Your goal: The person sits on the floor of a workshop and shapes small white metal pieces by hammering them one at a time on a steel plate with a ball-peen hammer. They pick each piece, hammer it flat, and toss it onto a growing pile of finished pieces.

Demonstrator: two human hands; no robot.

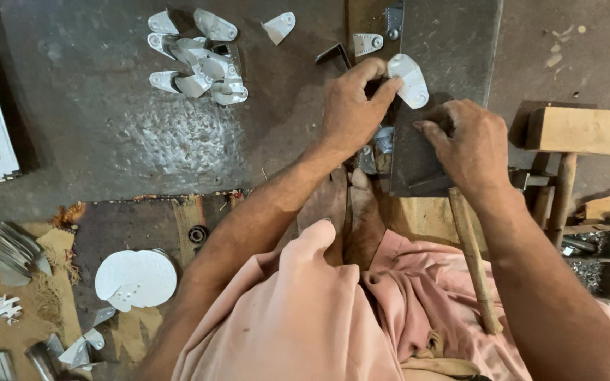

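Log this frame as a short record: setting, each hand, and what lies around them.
setting: person seated at a dark metal slab on the floor
left hand: pinches a small white metal plate
right hand: rests on a dark metal block
nearby: pile of white plates, wooden mallet, wooden handle, white disc

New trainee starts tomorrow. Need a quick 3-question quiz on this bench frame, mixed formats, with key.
1. True or false: the left hand pinches a white rounded metal plate.
2. Where does the right hand rest? A) on the wooden mallet B) on the dark steel block C) on the pile of plates
3. Fill in: a long wooden ___ lies across the person's lap under the right forearm.

Key: 1 true; 2 B; 3 handle
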